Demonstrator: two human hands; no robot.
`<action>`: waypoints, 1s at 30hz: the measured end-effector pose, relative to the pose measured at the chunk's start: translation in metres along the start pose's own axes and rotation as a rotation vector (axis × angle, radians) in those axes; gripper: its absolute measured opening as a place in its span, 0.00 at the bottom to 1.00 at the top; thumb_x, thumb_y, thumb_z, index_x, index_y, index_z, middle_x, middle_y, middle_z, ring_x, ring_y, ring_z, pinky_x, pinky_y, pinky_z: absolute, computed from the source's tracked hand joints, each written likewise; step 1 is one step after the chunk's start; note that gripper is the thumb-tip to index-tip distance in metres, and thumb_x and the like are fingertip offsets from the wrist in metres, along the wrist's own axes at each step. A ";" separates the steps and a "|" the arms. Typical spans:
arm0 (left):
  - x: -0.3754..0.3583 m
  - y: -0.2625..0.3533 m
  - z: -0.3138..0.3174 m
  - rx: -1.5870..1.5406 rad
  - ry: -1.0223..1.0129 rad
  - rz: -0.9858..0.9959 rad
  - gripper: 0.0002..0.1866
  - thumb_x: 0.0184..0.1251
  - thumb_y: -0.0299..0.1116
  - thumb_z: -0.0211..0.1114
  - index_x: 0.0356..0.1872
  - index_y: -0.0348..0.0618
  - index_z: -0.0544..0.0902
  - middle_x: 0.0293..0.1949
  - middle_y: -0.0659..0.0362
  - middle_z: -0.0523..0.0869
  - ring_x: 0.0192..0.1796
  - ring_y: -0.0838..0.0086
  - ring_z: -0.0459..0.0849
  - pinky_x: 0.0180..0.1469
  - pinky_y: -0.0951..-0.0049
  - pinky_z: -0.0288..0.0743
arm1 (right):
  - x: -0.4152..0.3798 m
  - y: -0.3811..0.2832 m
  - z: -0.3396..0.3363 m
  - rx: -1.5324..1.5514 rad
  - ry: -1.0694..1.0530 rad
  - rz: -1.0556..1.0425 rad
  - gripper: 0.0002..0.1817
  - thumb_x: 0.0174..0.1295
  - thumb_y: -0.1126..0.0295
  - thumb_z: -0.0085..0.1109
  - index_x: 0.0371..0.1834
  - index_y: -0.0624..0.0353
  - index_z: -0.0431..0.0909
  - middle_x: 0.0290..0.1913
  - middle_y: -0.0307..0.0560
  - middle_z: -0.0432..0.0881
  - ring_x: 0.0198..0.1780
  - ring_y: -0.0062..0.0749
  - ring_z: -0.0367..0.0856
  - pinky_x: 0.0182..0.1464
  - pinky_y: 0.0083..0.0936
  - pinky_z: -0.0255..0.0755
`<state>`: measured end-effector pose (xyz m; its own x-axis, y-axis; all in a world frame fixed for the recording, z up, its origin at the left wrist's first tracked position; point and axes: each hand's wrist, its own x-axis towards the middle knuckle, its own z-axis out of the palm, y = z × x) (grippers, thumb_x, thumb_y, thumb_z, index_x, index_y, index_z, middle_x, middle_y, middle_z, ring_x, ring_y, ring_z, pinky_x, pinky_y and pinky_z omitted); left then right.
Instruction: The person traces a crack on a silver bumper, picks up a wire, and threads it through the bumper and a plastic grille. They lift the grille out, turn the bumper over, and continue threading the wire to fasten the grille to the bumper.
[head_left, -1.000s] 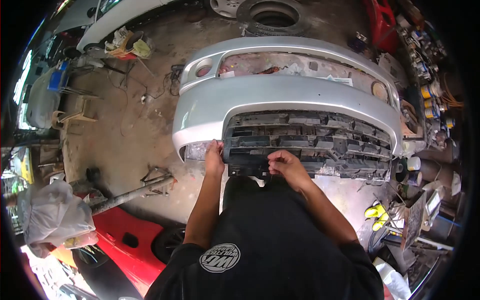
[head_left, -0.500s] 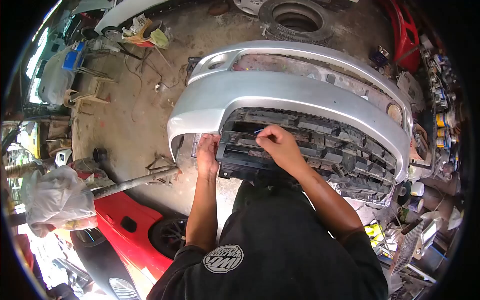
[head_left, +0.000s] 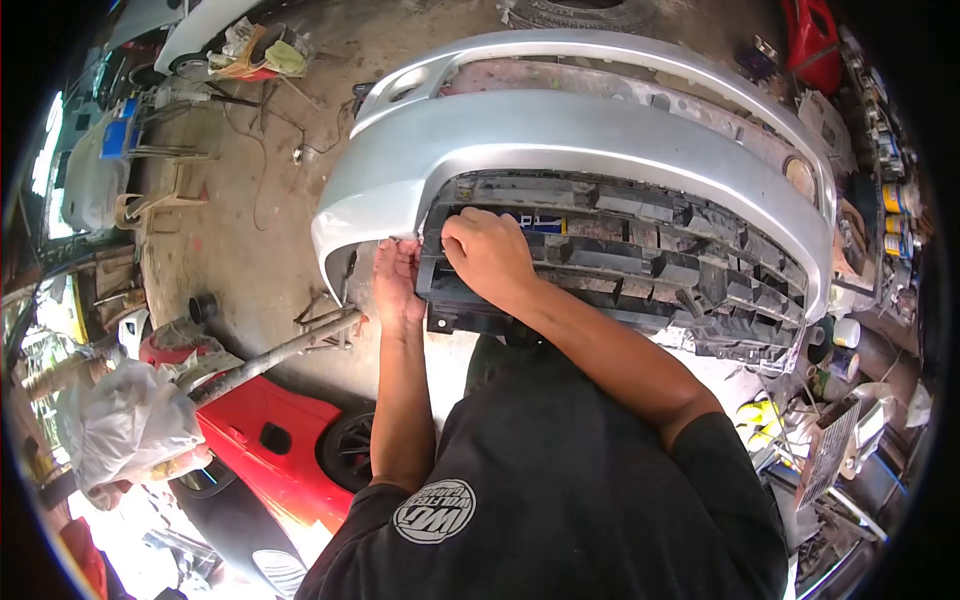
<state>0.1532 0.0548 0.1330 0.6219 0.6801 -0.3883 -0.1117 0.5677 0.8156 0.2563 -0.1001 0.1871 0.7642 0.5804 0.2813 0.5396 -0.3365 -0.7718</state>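
A silver car bumper (head_left: 480, 125) lies across the view, with a black slatted grille (head_left: 640, 225) along its near side. My left hand (head_left: 398, 280) is at the bumper's lower left edge, palm side showing, its fingers bent and closed on that edge beside the grille's end. Over the grille's left end is my right hand (head_left: 490, 255), back upward and fingers curled together in a pinch. What sits in that pinch is hidden. A blue and yellow label (head_left: 545, 224) shows between the slats just past the right knuckles.
A red car body panel (head_left: 265, 430) and a plastic-wrapped bundle (head_left: 130, 425) are at lower left. A metal pole (head_left: 270, 355) reaches toward the bumper. A tyre (head_left: 580, 14) lies at the far side. Cans (head_left: 893, 225) and scrap line the right.
My right hand has moved left along the grille toward my left hand, and a thin strand seen at its fingers is now hidden. The view has shifted, with the bumper higher in it.
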 end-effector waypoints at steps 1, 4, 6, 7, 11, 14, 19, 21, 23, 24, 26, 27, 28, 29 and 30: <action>0.001 0.002 -0.001 0.005 -0.001 -0.015 0.10 0.80 0.39 0.56 0.44 0.44 0.78 0.36 0.59 0.88 0.40 0.72 0.84 0.49 0.71 0.77 | 0.002 0.001 0.002 0.012 0.007 0.001 0.03 0.60 0.70 0.63 0.29 0.54 0.80 0.29 0.42 0.79 0.36 0.44 0.80 0.39 0.42 0.68; 0.000 0.004 -0.001 -0.002 0.011 -0.042 0.09 0.81 0.37 0.54 0.44 0.43 0.78 0.36 0.58 0.88 0.40 0.71 0.84 0.49 0.70 0.78 | 0.005 0.002 0.004 0.043 0.027 0.016 0.04 0.60 0.71 0.63 0.28 0.55 0.80 0.29 0.42 0.80 0.37 0.44 0.80 0.40 0.42 0.69; 0.001 0.004 0.000 -0.008 0.018 -0.046 0.09 0.81 0.36 0.55 0.45 0.42 0.78 0.36 0.58 0.88 0.40 0.71 0.84 0.49 0.70 0.78 | 0.005 0.003 0.004 0.064 0.032 0.034 0.04 0.59 0.71 0.63 0.28 0.55 0.81 0.29 0.42 0.80 0.37 0.44 0.80 0.41 0.43 0.70; 0.000 0.005 0.001 -0.015 0.021 -0.046 0.09 0.81 0.36 0.55 0.45 0.42 0.78 0.36 0.58 0.88 0.40 0.71 0.84 0.49 0.70 0.78 | 0.005 0.003 0.003 0.075 0.029 0.044 0.04 0.59 0.71 0.64 0.28 0.55 0.81 0.29 0.42 0.80 0.38 0.44 0.80 0.41 0.42 0.70; -0.001 0.007 0.004 -0.029 0.028 -0.045 0.09 0.81 0.36 0.55 0.45 0.42 0.78 0.36 0.58 0.87 0.41 0.71 0.84 0.50 0.70 0.78 | 0.005 0.006 0.001 0.094 0.007 0.054 0.03 0.59 0.71 0.64 0.28 0.55 0.81 0.29 0.42 0.80 0.39 0.44 0.80 0.42 0.42 0.70; 0.003 0.005 -0.004 -0.017 -0.019 -0.035 0.09 0.82 0.36 0.54 0.45 0.42 0.79 0.38 0.58 0.88 0.44 0.72 0.86 0.52 0.70 0.80 | 0.003 0.006 0.003 0.087 0.019 0.039 0.04 0.59 0.71 0.63 0.28 0.55 0.81 0.29 0.42 0.80 0.39 0.44 0.80 0.42 0.43 0.70; 0.002 0.005 -0.005 -0.005 -0.036 -0.032 0.10 0.82 0.36 0.54 0.46 0.42 0.80 0.39 0.58 0.89 0.45 0.73 0.86 0.54 0.70 0.81 | 0.003 0.006 0.000 0.078 -0.005 0.039 0.04 0.59 0.70 0.63 0.29 0.55 0.80 0.30 0.42 0.80 0.39 0.43 0.81 0.42 0.43 0.70; 0.003 0.005 -0.005 -0.006 -0.031 -0.026 0.10 0.82 0.36 0.54 0.45 0.42 0.80 0.39 0.58 0.89 0.45 0.73 0.86 0.54 0.70 0.81 | 0.003 0.006 0.001 0.071 -0.006 0.034 0.04 0.59 0.70 0.63 0.28 0.55 0.80 0.30 0.42 0.81 0.39 0.43 0.81 0.42 0.42 0.70; 0.005 0.005 -0.006 -0.016 -0.045 -0.026 0.10 0.82 0.36 0.53 0.45 0.42 0.80 0.39 0.58 0.89 0.45 0.73 0.86 0.54 0.70 0.81 | 0.004 0.007 0.001 0.066 -0.001 0.033 0.04 0.59 0.70 0.63 0.28 0.55 0.80 0.30 0.42 0.81 0.39 0.43 0.81 0.42 0.42 0.70; 0.005 0.005 -0.006 -0.020 -0.053 -0.026 0.11 0.82 0.36 0.53 0.45 0.41 0.80 0.39 0.58 0.89 0.45 0.73 0.86 0.53 0.70 0.81 | 0.004 0.007 0.002 0.063 0.005 0.029 0.04 0.59 0.70 0.63 0.28 0.55 0.80 0.30 0.42 0.81 0.39 0.43 0.81 0.42 0.42 0.70; 0.005 0.004 -0.005 -0.011 -0.030 -0.025 0.09 0.82 0.35 0.54 0.45 0.42 0.79 0.37 0.58 0.88 0.42 0.73 0.85 0.51 0.71 0.80 | 0.004 0.008 0.003 0.058 0.017 0.027 0.04 0.59 0.70 0.63 0.28 0.54 0.80 0.30 0.41 0.81 0.39 0.43 0.81 0.42 0.42 0.70; 0.006 0.003 -0.004 -0.007 -0.020 -0.025 0.08 0.81 0.35 0.55 0.45 0.42 0.79 0.36 0.59 0.88 0.41 0.73 0.85 0.50 0.71 0.80 | 0.004 0.007 0.003 0.060 0.015 0.026 0.03 0.58 0.70 0.63 0.28 0.54 0.80 0.30 0.41 0.81 0.39 0.42 0.81 0.42 0.41 0.70; 0.007 0.003 -0.005 -0.006 -0.019 -0.035 0.08 0.81 0.35 0.55 0.45 0.42 0.79 0.37 0.58 0.88 0.41 0.73 0.85 0.51 0.71 0.80 | 0.004 0.007 0.002 0.060 0.013 0.024 0.03 0.58 0.70 0.63 0.28 0.54 0.80 0.30 0.41 0.81 0.39 0.42 0.81 0.42 0.41 0.70; 0.008 0.003 -0.007 -0.005 -0.018 -0.045 0.08 0.81 0.34 0.55 0.45 0.42 0.79 0.37 0.58 0.88 0.41 0.73 0.85 0.51 0.71 0.80 | 0.004 0.007 0.002 0.061 0.010 0.023 0.03 0.58 0.70 0.64 0.28 0.53 0.80 0.30 0.40 0.81 0.39 0.42 0.81 0.42 0.41 0.70; 0.010 0.003 -0.010 -0.003 -0.017 -0.055 0.08 0.81 0.34 0.55 0.45 0.42 0.79 0.37 0.58 0.88 0.41 0.73 0.85 0.51 0.71 0.80 | 0.004 0.007 0.002 0.055 0.015 0.019 0.03 0.57 0.70 0.64 0.27 0.53 0.80 0.30 0.40 0.81 0.39 0.41 0.80 0.42 0.40 0.70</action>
<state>0.1512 0.0676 0.1276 0.6402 0.6396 -0.4255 -0.0792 0.6058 0.7916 0.2626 -0.0987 0.1817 0.7795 0.5631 0.2745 0.5051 -0.3059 -0.8070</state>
